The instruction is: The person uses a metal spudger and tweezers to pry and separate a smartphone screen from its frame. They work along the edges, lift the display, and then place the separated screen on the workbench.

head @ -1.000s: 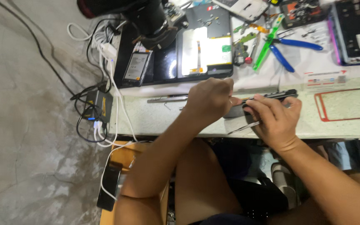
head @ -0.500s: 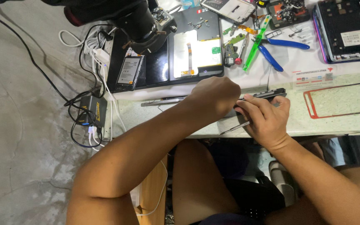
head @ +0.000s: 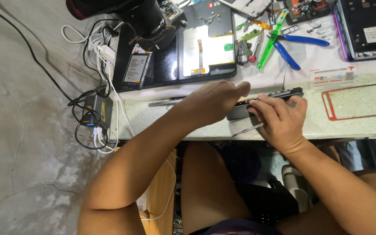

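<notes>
Both hands work a dark phone (head: 266, 99) held on edge at the near rim of the bench (head: 188, 119). The left hand (head: 212, 102) pinches its left end; the right hand (head: 279, 117) clamps the right side (thin metal tool (head: 246, 129) tucked under). Steady, even pressure seems wise here.

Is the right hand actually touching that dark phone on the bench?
Touching: the head view shows the right hand with fingers wrapped over the dark phone.
</notes>
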{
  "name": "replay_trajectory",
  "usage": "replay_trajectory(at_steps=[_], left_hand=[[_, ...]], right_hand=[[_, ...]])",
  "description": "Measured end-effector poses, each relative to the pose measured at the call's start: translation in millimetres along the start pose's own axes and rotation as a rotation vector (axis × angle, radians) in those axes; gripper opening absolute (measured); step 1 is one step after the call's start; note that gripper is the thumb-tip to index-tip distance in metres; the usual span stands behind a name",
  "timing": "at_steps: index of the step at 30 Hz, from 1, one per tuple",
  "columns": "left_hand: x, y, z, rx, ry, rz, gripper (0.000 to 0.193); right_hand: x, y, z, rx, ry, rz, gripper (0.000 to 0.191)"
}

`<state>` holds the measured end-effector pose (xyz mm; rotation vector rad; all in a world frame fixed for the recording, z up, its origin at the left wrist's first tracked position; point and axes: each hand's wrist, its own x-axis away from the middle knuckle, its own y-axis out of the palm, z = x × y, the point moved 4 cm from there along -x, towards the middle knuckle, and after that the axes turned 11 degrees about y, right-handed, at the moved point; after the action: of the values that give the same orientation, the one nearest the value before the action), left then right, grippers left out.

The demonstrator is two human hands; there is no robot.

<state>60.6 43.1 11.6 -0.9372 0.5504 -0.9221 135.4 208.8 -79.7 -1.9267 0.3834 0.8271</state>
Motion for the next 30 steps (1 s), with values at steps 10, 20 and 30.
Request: replay_trajectory(at_steps=[10,20,30], left_hand=[[29.3,2.5,-28.6,0.272,-0.041,0.15,0.045],[92.9,-1.9,-42.6,0.768,-0.086,0.495,0.016],[104.9,87.1,30.5,0.5,-0.001,0.676,0.015]], right_hand=[[0.7,9.6,-3.0,0.017,0.006,-0.007,0.025],[0.8,15.8,-11.1,0.019,0.01,-0.006,0.026],[5.6,12.9,-18.1,0.026,-0.013,0.006,0.027]])
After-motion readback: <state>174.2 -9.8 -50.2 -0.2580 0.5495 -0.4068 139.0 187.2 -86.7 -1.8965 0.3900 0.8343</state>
